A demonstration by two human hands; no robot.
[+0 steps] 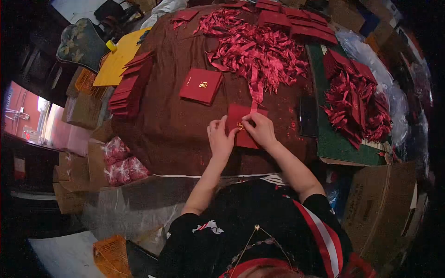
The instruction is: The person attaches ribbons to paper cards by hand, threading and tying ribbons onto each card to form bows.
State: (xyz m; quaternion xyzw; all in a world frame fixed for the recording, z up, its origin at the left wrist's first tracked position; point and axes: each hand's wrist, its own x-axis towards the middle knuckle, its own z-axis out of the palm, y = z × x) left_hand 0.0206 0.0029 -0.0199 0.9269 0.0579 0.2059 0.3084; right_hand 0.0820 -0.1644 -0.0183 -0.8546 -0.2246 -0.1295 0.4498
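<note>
A flat red pouch or card (235, 111) with a gold emblem lies in front of me on the brown cloth. My left hand (219, 139) is at its left edge, thumb and fingers curled against it. Over its upper right part, my right hand (260, 130) has thumb and index finger pinched together at a red ribbon (254, 91) that trails down from the ribbon heap (259, 51). The fingers partly hide the pinched spot and the emblem. Just beyond my left hand lies a small stack of red pouches (201, 86) with the same gold mark.
A fanned row of red pouches (131, 85) lies at left, with more stacks (296, 21) at the back right. On the green board (324, 104) at right sits a ribboned bundle (357, 104), beside a dark phone-like slab (308, 116). Bagged red packets (125, 162) stand lower left.
</note>
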